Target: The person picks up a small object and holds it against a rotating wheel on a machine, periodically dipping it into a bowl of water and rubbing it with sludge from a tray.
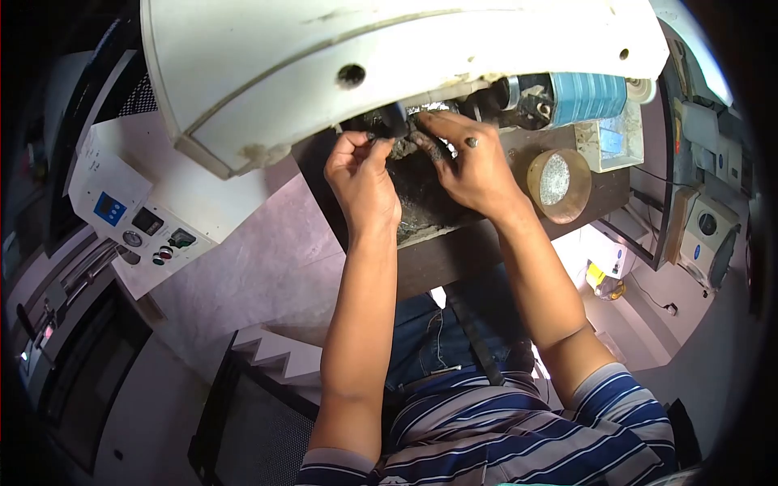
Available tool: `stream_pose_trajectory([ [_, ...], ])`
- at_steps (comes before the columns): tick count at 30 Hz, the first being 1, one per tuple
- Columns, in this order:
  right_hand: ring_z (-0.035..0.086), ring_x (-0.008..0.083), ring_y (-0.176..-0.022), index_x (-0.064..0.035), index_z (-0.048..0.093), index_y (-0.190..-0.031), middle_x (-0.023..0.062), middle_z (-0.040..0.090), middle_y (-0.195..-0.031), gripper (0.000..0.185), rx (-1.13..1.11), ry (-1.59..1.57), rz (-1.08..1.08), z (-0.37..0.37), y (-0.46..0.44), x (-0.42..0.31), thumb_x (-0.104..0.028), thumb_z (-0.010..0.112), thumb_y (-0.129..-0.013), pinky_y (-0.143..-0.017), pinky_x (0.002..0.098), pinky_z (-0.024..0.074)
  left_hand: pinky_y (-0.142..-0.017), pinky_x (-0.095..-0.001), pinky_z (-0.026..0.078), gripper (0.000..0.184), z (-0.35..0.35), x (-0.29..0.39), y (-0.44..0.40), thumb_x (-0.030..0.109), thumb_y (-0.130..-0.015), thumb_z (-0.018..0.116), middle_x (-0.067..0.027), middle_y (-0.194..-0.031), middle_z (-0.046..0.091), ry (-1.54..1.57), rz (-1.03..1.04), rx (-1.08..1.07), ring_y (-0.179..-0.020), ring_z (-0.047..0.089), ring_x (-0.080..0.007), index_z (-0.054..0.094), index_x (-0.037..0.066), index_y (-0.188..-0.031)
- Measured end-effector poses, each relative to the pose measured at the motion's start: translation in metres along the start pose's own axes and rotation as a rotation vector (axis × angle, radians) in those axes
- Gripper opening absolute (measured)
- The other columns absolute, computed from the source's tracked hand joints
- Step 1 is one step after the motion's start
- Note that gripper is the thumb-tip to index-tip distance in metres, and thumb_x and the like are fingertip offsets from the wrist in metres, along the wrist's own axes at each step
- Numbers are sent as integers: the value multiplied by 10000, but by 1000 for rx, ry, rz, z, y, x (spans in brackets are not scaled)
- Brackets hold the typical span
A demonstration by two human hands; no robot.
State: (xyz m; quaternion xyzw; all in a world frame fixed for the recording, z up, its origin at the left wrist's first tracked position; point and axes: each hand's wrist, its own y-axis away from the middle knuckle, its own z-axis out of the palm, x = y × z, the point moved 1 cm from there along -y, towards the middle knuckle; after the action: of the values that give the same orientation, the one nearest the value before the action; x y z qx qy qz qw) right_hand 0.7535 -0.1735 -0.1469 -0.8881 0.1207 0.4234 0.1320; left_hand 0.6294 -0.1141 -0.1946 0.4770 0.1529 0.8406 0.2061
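Note:
Both hands reach in under the white machine hood (pixel 405 57), close together beside a dark, round wheel-like part (pixel 395 120). My left hand (pixel 363 174) is closed, its thumb and fingertips pinched by the left side of that part; whatever they hold is too small and dark to name. To the right, my right hand (pixel 474 162) curls over, with blackened fingertips pressed together at a grimy lump (pixel 403 148) between the hands. What sits in those fingers is hidden. A round, dark, stone-like spot shows on the back of one right finger.
A blue ribbed motor (pixel 587 99) lies right of the hands. Near it stand a brown bowl (pixel 535 174) with pale contents and a white tray (pixel 635 146) holding something blue. The dark bench edge (pixel 446 271) runs below my wrists. A control panel (pixel 134 219) is at left.

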Motion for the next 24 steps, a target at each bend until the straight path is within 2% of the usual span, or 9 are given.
stream_pose_trajectory([
  [2, 630, 387, -851, 58, 628, -1036, 200, 645, -913, 386, -19, 8, 2, -5, 3, -2, 102, 623, -653, -744, 384, 519, -658, -200, 437, 151, -2, 1, 8, -109, -781, 635, -79, -810, 646, -50, 48, -25, -683, 572, -93, 557, 20, -794],
  [3, 631, 384, -845, 56, 627, -1037, 200, 644, -910, 386, -6, -1, -29, -6, 5, -3, 106, 625, -655, -739, 383, 520, -739, -231, 481, 147, -6, -1, 10, -119, -800, 621, -92, -820, 647, -39, 78, -50, -749, 613, -127, 549, 9, -811],
  [4, 631, 381, -840, 54, 627, -1038, 201, 642, -908, 386, 7, -10, -60, -6, 6, -4, 109, 626, -656, -734, 382, 520, -739, -231, 481, 147, -7, -3, 14, -119, -800, 621, -92, -820, 647, -41, 74, -47, -749, 613, -127, 549, 9, -811],
  [6, 632, 379, -835, 52, 628, -1034, 202, 641, -907, 378, 41, -2, -103, -6, 7, -4, 111, 628, -661, -731, 379, 521, -815, -276, 505, 139, -6, -4, 18, -132, -816, 602, -109, -840, 649, -19, 165, -104, -798, 639, -159, 549, -6, -840],
  [10, 633, 372, -827, 50, 633, -1020, 200, 643, -901, 345, 76, 15, -125, -6, 6, -3, 110, 630, -680, -723, 377, 520, -854, -295, 510, 143, -4, -6, 18, -140, -817, 595, -110, -849, 648, -37, 171, -96, -815, 646, -168, 547, -9, -848],
  [14, 632, 368, -808, 53, 633, -1014, 194, 642, -877, 337, 35, -17, -52, -2, 1, -2, 110, 625, -682, -707, 385, 514, -784, -257, 503, 137, -6, -9, 9, -129, -812, 606, -95, -838, 649, -10, 109, -55, -774, 631, -147, 558, -4, -843],
  [17, 628, 367, -787, 56, 632, -1011, 190, 637, -856, 334, 22, -11, -40, -3, 0, -5, 108, 622, -681, -693, 389, 508, -647, -196, 422, 133, -4, -5, 8, -113, -803, 621, -72, -813, 648, 6, 65, -25, -697, 571, -95, 586, 14, -818],
  [24, 627, 368, -787, 50, 635, -1003, 190, 634, -841, 325, 20, 1, -36, 0, -1, -4, 98, 631, -681, -679, 380, 507, -637, -197, 418, 145, -4, -2, 5, -112, -790, 633, -64, -793, 641, 7, 32, -24, -696, 566, -91, 585, 22, -819],
])
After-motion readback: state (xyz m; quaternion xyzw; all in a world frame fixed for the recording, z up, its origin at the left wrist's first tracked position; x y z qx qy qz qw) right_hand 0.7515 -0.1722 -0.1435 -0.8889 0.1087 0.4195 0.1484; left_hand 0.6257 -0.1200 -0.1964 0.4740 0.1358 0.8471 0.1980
